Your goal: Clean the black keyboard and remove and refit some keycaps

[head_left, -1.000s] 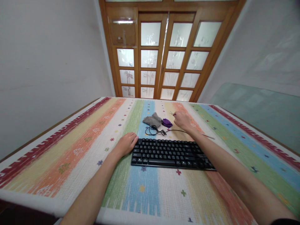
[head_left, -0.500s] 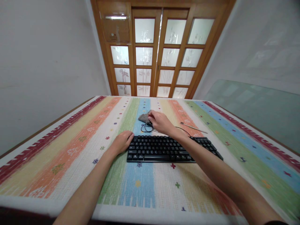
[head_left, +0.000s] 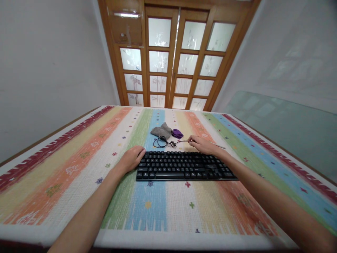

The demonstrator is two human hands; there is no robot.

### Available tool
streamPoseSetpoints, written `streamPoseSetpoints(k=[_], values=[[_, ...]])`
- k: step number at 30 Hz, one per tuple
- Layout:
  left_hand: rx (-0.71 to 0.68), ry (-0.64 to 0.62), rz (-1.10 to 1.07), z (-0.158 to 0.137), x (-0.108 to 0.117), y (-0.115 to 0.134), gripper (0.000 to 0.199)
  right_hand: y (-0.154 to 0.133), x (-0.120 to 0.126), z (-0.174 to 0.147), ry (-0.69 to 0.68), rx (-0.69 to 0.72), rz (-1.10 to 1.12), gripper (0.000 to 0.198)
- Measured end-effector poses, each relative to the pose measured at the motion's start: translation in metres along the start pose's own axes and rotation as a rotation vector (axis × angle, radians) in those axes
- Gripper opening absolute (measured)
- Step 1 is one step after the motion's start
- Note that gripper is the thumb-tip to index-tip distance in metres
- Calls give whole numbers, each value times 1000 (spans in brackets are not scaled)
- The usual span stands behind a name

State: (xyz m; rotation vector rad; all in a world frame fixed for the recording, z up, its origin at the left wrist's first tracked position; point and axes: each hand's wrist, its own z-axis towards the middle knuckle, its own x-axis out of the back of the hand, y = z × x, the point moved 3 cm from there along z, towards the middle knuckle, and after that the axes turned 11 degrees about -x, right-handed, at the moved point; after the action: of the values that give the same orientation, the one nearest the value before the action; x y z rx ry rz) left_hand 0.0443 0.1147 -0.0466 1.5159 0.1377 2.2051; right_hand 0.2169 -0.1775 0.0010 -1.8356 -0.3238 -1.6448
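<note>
The keyboard [head_left: 181, 166] lies flat on the striped cloth [head_left: 79, 202], in front of the person and between the two hands; its long axis runs left to right, across the stripes, which run away toward the doors [head_left: 172, 82]; its space bar edge is toward the person and its opposite long edge faces the doors; its right end is partly hidden under the right forearm [head_left: 252, 186]. The left hand [head_left: 132, 158] is loosely curled, palm down, its fingertips at the keyboard's far left corner; whether it grips that corner or merely rests there, I cannot tell. The right hand [head_left: 202, 144] is just past the far edge, right of the middle, its fingers bent and drawn near the thumb, with little gap between; the black cable [head_left: 166, 143] runs up to those fingertips, and a thin stick [head_left: 220, 146] shows on the hand's other side, slanting toward the person at its right end; which of these the fingers have hold of, if either, I cannot tell. Beyond the keyboard lie the cable's loops, with the grey rag [head_left: 160, 131] just behind them; the purple bundle [head_left: 177, 133] sits just right of the rag.
</note>
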Motion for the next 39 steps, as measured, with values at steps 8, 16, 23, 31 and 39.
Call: streamPoseSetpoints(k=[8,16,23,31,39], values=[[5,-20,6,1,4,4,37,-43,-29,24,-70,104,-5,35],[-6,-37,29,0,2,4,35,-80,-61,71,2,118,-231,28],[-10,-31,46,0,3,6,34,-69,-52,102,18,19,-293,29],[-25,-28,41,1,2,4,34,-53,-45,86,-39,39,-322,26],[-31,-19,31,1,2,3,35,8,-21,43,-118,13,-373,19]])
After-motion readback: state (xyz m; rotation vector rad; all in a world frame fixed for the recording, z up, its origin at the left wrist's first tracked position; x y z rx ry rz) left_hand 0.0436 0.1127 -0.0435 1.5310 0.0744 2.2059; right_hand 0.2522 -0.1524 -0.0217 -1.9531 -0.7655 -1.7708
